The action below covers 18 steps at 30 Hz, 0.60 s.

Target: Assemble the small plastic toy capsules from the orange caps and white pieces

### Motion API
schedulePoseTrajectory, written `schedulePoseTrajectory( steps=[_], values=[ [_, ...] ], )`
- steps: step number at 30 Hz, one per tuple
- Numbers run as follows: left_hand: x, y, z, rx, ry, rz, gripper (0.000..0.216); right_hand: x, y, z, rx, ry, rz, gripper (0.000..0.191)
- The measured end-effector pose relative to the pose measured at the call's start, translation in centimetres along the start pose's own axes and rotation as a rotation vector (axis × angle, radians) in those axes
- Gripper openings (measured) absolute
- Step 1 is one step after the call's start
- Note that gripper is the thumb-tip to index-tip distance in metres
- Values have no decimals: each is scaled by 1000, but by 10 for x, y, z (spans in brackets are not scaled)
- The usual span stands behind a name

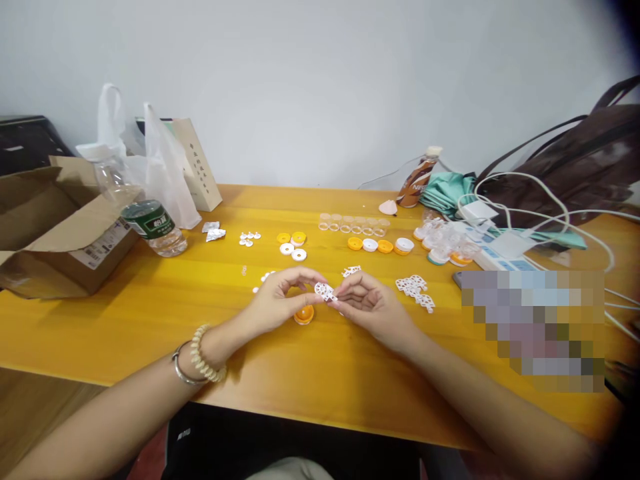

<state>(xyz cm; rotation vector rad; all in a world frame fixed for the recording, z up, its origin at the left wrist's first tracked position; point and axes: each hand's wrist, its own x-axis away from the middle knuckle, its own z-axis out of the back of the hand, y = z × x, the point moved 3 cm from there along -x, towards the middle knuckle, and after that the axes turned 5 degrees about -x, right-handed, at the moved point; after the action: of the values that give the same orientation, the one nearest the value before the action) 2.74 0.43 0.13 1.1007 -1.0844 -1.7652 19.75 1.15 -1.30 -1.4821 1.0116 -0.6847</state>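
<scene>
My left hand [280, 297] and my right hand [375, 307] meet over the middle of the table. Between their fingertips they pinch a small white plastic piece with cut-out holes [326, 292]. Just below my left fingers sits an orange round cap [303, 315], partly covered by them. Behind my right hand lie some white openwork pieces [351, 271], and to its right is a larger pile of similar white pieces [415, 292]. A few small white parts [267, 275] show behind my left hand, mostly hidden.
Orange and white round caps [299, 237] lie farther back, near a row of clear cups [353, 225]. Clear-topped pieces [445, 241] crowd a power strip [500, 253] with cables. A cardboard box [95, 257] and a water bottle [155, 223] stand left; a brown-labelled bottle [419, 179] leans behind.
</scene>
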Motion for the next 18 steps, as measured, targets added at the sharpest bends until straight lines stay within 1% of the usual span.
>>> schedulePoseTrajectory(
  steps=[5,12,18],
  values=[
    [-1,-1,0,-26,-19,20,19,1,0,0,49,1,11,23],
    [-1,-3,-1,46,-70,49,19,2,-3,1,103,8,31,21],
    [-1,-1,-3,28,-42,49,20,2,-5,-1,146,-14,72,18]
  ],
)
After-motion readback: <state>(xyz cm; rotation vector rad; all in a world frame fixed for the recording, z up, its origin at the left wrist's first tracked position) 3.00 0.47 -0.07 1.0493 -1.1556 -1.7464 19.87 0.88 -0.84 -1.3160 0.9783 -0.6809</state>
